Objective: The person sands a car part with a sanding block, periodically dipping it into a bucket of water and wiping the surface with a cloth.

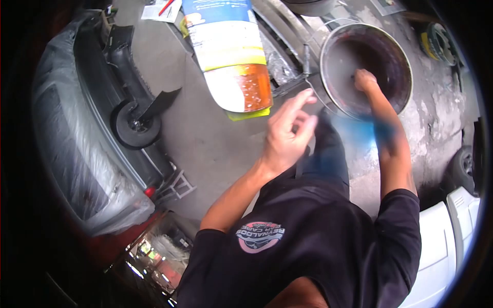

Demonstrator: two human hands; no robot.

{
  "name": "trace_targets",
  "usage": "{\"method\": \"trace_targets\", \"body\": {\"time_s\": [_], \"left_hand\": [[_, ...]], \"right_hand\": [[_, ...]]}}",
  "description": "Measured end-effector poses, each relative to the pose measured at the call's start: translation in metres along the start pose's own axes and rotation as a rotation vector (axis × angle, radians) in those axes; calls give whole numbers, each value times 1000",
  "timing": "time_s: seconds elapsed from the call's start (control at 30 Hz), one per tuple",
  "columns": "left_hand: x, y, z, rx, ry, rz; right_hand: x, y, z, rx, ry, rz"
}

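My left hand (290, 128) is raised at the middle of the head view, fingers curved and apart, holding nothing. My right hand (365, 80) is closed over the inside of a large round metal bucket (409, 84), at the upper right. A small dark bit shows at its fingertips, but what it is cannot be made out. The inside of the bucket looks grey and hazy, with dark reddish stains on its wall. A thin wire handle with a grip (306, 60) hangs at the bucket's left side.
A blue, white and yellow printed package (223, 38) with an orange and white lower part lies left of the bucket. Further left is a plastic-covered car part (92, 138) beside a small wheel (134, 124). White panels (434, 256) stand at the lower right, near a tyre (462, 167).
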State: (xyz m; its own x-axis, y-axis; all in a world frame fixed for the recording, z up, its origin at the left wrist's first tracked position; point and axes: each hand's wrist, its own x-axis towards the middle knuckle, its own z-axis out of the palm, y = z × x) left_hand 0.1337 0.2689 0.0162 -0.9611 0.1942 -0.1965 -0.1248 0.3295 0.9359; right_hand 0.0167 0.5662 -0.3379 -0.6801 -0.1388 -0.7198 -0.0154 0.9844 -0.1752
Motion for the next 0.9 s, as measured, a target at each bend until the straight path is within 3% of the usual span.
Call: {"method": "trace_targets", "body": {"time_s": [0.07, 0.13, 0.23, 0.27, 0.37, 0.43, 0.47, 0.5, 0.6, 0.77, 0.9], "left_hand": [[-2, 0, -30, 134, 231, 171], [2, 0, -76, 309, 414, 269], [30, -12, -140, 495, 686, 336], [45, -22, -161, 529, 691, 374], [90, -46, -184, 491, 648, 426], [120, -53, -195, 499, 540, 484], [136, -58, -200, 488, 488, 552], [148, -61, -203, 476, 434, 622], [165, -54, -203, 421, 345, 607], [175, -72, -202, 362, 298, 703], [174, -65, -208, 252, 290, 625]], "right_hand": [[-32, -13, -32, 90, -79, 63], [-41, 11, -15, 120, 202, 35], [-131, -26, -87, 400, 511, 41], [-156, -53, -113, 460, 526, 61], [-196, -137, -118, 1109, 693, -366], [-215, -204, -115, 837, 904, -679], [-235, -240, -121, 898, 751, -632], [-233, -265, -116, 866, 732, -678], [-236, -312, -117, 738, 829, -691], [-248, -334, -107, 676, 901, -600], [-247, -343, -123, 668, 913, -622]]}}
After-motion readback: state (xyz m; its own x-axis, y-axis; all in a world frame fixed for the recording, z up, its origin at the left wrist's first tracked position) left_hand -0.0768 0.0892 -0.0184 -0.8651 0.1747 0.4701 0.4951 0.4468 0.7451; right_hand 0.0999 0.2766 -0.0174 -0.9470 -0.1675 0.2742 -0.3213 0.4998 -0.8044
